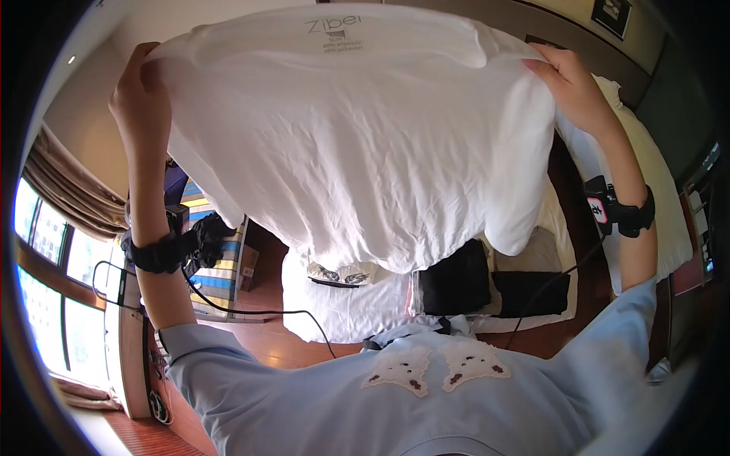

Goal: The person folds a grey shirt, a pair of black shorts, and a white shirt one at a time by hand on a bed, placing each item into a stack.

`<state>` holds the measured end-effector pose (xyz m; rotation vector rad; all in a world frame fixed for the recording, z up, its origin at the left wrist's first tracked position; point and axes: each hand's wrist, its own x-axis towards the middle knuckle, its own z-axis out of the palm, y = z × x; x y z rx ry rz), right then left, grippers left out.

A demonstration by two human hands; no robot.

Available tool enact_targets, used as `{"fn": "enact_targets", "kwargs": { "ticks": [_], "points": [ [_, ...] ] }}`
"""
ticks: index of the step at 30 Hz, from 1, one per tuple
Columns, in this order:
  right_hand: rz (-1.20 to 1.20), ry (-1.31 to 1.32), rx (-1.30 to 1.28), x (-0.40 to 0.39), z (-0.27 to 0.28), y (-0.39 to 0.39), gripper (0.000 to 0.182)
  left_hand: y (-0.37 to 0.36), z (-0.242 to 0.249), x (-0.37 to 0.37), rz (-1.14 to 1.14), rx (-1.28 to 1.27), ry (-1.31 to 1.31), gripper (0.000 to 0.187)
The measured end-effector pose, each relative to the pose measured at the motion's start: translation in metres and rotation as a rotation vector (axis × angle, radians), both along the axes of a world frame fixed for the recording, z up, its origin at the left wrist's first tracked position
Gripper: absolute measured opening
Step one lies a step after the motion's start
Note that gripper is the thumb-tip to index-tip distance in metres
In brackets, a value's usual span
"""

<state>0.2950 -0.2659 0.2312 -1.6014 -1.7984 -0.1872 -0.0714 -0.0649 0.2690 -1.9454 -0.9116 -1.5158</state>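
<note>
A white T-shirt (357,144) hangs spread out in front of me, with grey printed lettering inside its neck at the top. My left hand (142,87) is closed on one shoulder of it, at the upper left. At the upper right, my right hand (572,85) pinches the other shoulder between thumb and fingers. The cloth droops between both hands in loose creases, its lower edge hanging in front of the bed. Parts of my left fingers are hidden in shadow.
Beyond the shirt stands a white-sheeted bed (312,311) with folded black clothing (455,277), a folded grey and black piece (532,281) and a printed white cloth (342,273). A striped cover (220,273) lies at left. Black cables run from both wrist straps.
</note>
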Motion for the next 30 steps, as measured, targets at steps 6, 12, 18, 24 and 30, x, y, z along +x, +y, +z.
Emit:
{"fn": "enact_targets", "kwargs": {
  "ticks": [6,12,18,24,30],
  "points": [
    [0.045,0.420,0.030,0.002,0.002,-0.005,0.029,0.003,-0.002,-0.004,0.082,0.156,0.045,0.018],
    [0.155,0.808,0.028,0.028,0.024,-0.028,0.036,0.001,0.002,-0.018,0.235,0.181,0.062,0.019],
    [-0.114,0.105,0.104,0.028,0.031,-0.083,0.040,-0.001,-0.019,-0.043,0.219,0.468,0.288,0.016],
    [0.164,0.228,0.262,0.033,0.064,-0.121,0.030,-0.036,-0.020,-0.035,0.350,0.481,0.151,0.016],
    [-0.332,0.030,0.530,0.071,0.052,-0.144,0.026,-0.047,-0.015,0.005,0.076,0.258,0.124,0.013]
  ]
}}
